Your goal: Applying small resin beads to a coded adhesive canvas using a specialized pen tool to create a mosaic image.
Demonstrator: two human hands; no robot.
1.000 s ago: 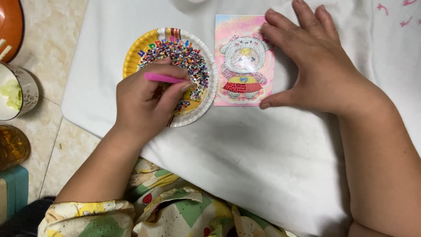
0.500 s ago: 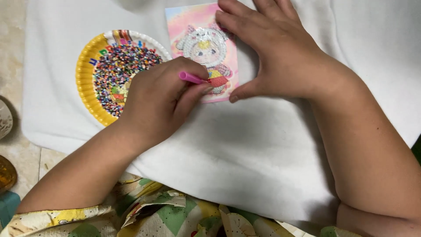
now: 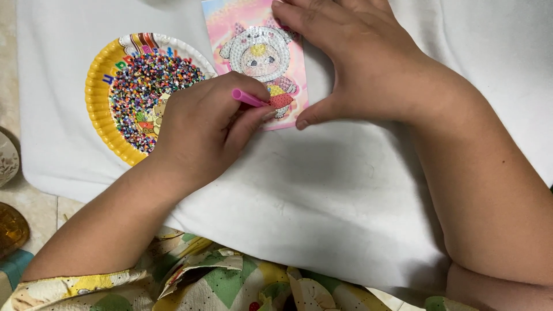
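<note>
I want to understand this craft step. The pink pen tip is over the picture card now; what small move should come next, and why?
Probably press the pink pen tip straight down onto the card. The left hand already holds it over the red lower part of the figure, and the right hand pins the card flat on the white cloth.

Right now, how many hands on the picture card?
2: the left hand presses a pink pen to the picture card; the right hand holds its right edge.

No packages, labels, signs or screens show anywhere in this view.
</note>
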